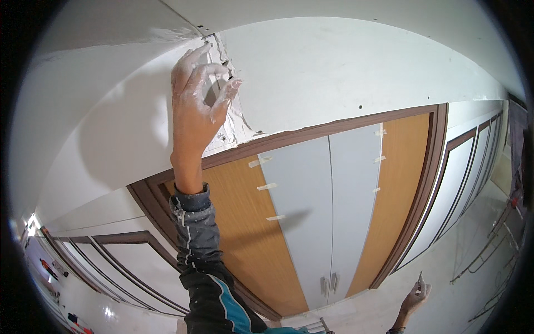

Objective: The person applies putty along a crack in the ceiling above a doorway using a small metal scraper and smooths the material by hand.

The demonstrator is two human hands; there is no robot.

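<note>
My left hand, dusted with white powder, reaches up to the wall seam beneath the ceiling. Its fingers are bent and apart, the fingertips at the cracked, ragged strip of white plaster; whether every tip touches cannot be told. Nothing shows in its grasp. Small dark holes or screw heads dot the strip around the fingers. Low on the right, my right hand is closed in a pinch with a thin dark pointed piece standing up from the fingertips. That piece is too small to name. White dust covers these fingers too.
Below the seam runs a brown door frame around orange wood panels and a grey double door with strips of tape. The pale ceiling lies close above. Metal tube frames stand at the right; a ladder-like rail shows below.
</note>
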